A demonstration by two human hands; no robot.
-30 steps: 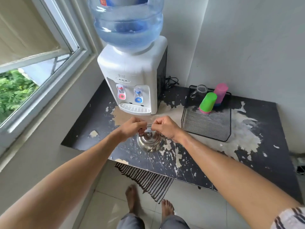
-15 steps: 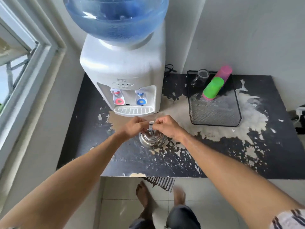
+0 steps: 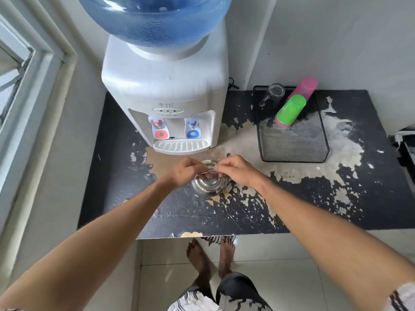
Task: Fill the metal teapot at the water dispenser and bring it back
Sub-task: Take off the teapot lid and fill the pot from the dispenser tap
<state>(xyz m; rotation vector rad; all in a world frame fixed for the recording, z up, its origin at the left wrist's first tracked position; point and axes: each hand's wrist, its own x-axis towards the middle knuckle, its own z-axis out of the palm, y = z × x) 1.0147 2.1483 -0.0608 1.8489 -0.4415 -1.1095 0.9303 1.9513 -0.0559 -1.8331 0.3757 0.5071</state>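
Observation:
A small shiny metal teapot (image 3: 210,184) stands on the worn black table (image 3: 116,198), just in front of the white water dispenser (image 3: 166,90). My left hand (image 3: 185,171) and my right hand (image 3: 235,170) meet over the teapot's top, and each pinches the thin metal handle where it arches above the lid. The hands hide the lid knob. The dispenser carries a blue water bottle (image 3: 155,21), a red tap (image 3: 160,129), a blue tap (image 3: 192,127) and a white drip tray (image 3: 180,145).
A black mesh tray (image 3: 294,142) at the back right holds a green cup (image 3: 290,110), a pink cup (image 3: 304,87) and a glass mug (image 3: 272,94). A window frame (image 3: 33,90) runs along the left wall. My bare feet (image 3: 211,259) stand on the tiled floor below the table edge.
The view has drawn closer to the table and swung right, leaving the window mostly out of frame. Both hands stay on the teapot's handle; the teapot has kept its place on the table.

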